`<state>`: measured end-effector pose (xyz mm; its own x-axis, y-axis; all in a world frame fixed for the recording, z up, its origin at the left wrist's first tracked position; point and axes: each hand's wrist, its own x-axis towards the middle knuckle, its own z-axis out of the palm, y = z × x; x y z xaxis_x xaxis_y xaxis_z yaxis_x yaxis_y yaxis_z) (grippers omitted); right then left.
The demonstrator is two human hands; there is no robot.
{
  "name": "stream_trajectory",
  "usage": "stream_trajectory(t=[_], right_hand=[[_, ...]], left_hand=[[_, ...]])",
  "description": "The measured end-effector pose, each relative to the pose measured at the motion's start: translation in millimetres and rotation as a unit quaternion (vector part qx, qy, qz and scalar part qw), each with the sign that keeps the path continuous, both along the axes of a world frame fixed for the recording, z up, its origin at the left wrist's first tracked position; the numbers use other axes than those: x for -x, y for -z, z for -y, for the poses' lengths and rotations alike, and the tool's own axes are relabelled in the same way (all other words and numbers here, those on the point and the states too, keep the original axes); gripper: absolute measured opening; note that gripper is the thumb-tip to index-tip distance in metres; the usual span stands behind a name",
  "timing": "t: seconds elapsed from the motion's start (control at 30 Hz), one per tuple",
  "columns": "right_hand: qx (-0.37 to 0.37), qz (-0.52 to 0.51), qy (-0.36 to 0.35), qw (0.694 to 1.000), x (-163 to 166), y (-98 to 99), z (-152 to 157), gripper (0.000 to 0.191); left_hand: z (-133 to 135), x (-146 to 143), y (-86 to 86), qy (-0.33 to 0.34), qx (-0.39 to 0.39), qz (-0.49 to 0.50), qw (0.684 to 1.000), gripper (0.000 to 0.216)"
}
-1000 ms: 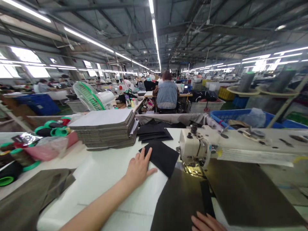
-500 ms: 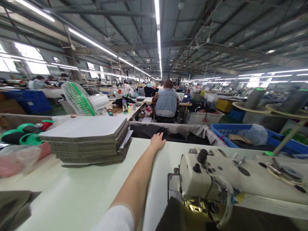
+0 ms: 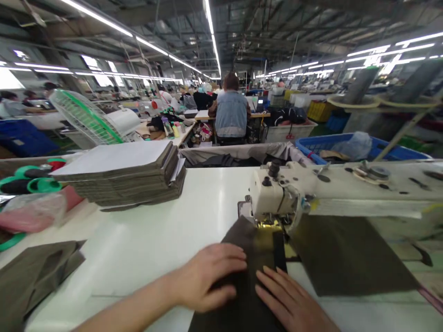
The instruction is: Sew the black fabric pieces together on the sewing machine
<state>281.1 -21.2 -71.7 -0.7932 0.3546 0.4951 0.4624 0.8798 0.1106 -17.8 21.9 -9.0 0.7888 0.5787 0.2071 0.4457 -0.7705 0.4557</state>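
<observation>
Under the needle area of a white sewing machine (image 3: 277,193) lies a dark brown piece of fabric (image 3: 247,276), which runs toward me across the white table. My left hand (image 3: 211,274) rests on its left side, fingers stretched out and slightly bent. On the right part of the same piece lies my right hand (image 3: 290,299), flat with its fingers extended. A black strip (image 3: 279,251) runs along the fabric's right edge near the machine's foot. To the right, another part of dark fabric (image 3: 349,258) spreads under the machine arm; whether it joins the first piece is hidden.
A tall stack of cut fabric (image 3: 128,184) with white paper on top stands at the left. Nearby are green thread spools (image 3: 43,185), loose brown fabric (image 3: 44,272) and a fan (image 3: 90,117). Beyond are a blue basket (image 3: 311,147) and a seated person (image 3: 231,110).
My left hand has come back from the table's far edge onto the fabric at the machine. My right hand has come into view. The camera has tilted down.
</observation>
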Motion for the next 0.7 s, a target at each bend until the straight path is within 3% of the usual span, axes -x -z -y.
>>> stream_trajectory(t=[0.07,0.17,0.27,0.4,0.47,0.6,0.7], right_hand=[[0.091,0.019,0.024,0.995,9,-17.1,1,0.065],[0.151,-0.011,0.054,0.987,19,-33.3,2,0.046],[0.126,-0.008,0.114,0.985,12,-37.7,0,0.027],[0.065,-0.026,0.238,0.969,-17,-44.5,10,0.027],[0.084,-0.038,0.200,0.975,-25,-48.4,27,0.018],[0.132,0.073,0.027,0.988,-12,-37.6,57,0.063],[0.082,0.069,0.016,0.994,5,-13.6,59,0.064]], left_hand=[[41,11,-2.4,0.034,0.021,-0.105,0.994,0.076],[74,27,6.0,0.020,0.011,-0.187,0.982,0.107],[95,39,21.6,-0.016,-0.032,-0.234,0.972,0.105],[111,45,32.4,-0.041,-0.105,-0.241,0.964,0.093],[111,45,30.4,-0.037,-0.108,-0.232,0.966,0.090],[104,39,19.4,-0.027,-0.084,-0.223,0.971,0.091],[101,37,15.2,-0.023,-0.074,-0.214,0.974,0.094]])
